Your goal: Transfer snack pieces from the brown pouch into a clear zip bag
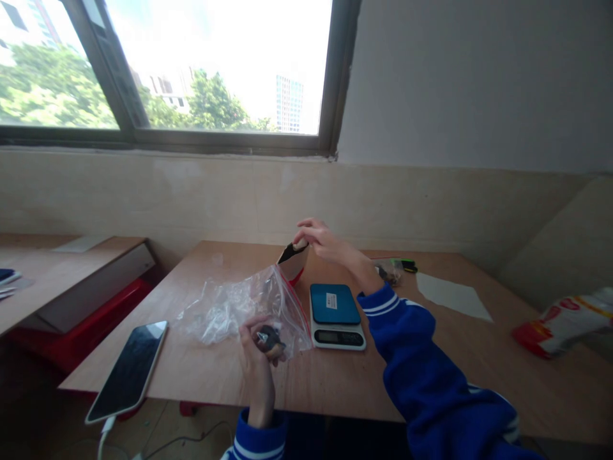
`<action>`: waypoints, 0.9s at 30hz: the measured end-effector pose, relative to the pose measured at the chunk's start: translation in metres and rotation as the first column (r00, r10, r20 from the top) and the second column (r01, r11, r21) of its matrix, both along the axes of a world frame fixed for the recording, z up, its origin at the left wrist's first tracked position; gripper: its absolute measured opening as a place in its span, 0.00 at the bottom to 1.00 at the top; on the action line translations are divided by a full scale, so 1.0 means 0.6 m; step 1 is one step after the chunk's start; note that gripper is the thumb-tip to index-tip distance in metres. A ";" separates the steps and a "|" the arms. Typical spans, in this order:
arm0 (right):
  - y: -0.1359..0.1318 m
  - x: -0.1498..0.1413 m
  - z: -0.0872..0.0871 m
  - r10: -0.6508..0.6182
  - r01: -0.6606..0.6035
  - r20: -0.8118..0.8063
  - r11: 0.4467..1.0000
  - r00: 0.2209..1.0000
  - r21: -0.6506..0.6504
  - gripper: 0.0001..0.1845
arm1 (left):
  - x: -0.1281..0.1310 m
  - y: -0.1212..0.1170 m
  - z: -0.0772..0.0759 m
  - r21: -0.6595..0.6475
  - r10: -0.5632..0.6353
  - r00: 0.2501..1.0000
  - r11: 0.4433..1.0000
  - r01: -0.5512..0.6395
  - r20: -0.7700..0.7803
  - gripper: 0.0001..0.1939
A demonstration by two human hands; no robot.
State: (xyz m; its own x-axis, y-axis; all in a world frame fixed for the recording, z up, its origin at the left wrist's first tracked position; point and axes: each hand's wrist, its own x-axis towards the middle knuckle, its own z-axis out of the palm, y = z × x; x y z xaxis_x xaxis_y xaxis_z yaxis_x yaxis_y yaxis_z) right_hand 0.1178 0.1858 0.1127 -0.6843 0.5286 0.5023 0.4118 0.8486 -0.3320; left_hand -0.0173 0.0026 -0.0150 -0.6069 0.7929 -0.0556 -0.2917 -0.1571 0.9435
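My left hand [256,354] is cupped palm up near the table's front, its fingers curled round a dark and tan lump [271,340] whose kind I cannot make out. Part of a clear zip bag [239,303] with a red seal line lies against that hand. Farther back, my right hand [323,241] pinches the upper edge of a small open box [294,262], pale with red at its base and dark inside. The box stands tilted behind the bag, which hides part of it. A kitchen scale [335,305] with a blue top sits right of the bag, touched by neither hand.
A phone [129,367] with a white cable lies at the table's left edge. Beyond my right forearm are a small filled clear bag [391,271], a black and green tool [409,265], a paper sheet [453,295] and a red and white package [560,322]. A wall rises behind.
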 end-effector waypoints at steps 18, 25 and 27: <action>0.012 -0.018 -0.143 -0.225 0.219 -0.212 0.974 0.951 -0.054 0.12 | 0.004 0.007 -0.011 -0.016 -0.045 0.996 0.999 0.046 0.075 0.28; -0.044 0.001 -0.117 -0.243 0.138 -0.384 0.950 0.891 -0.281 0.12 | 0.004 0.010 -0.012 0.033 -0.094 0.991 0.995 0.091 0.097 0.26; -0.075 0.008 -0.109 -0.212 0.031 -0.443 0.924 0.871 -0.382 0.10 | 0.007 0.011 -0.011 0.038 -0.109 0.988 0.994 0.105 0.107 0.28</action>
State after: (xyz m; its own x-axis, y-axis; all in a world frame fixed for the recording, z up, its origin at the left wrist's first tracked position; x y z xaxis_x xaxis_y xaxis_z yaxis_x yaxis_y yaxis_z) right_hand 0.1223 0.1409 0.0474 -0.3333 0.7937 0.5089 0.2224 0.5907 -0.7756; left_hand -0.0131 0.0090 -0.0218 -0.5102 0.8553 -0.0903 -0.4090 -0.1489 0.9003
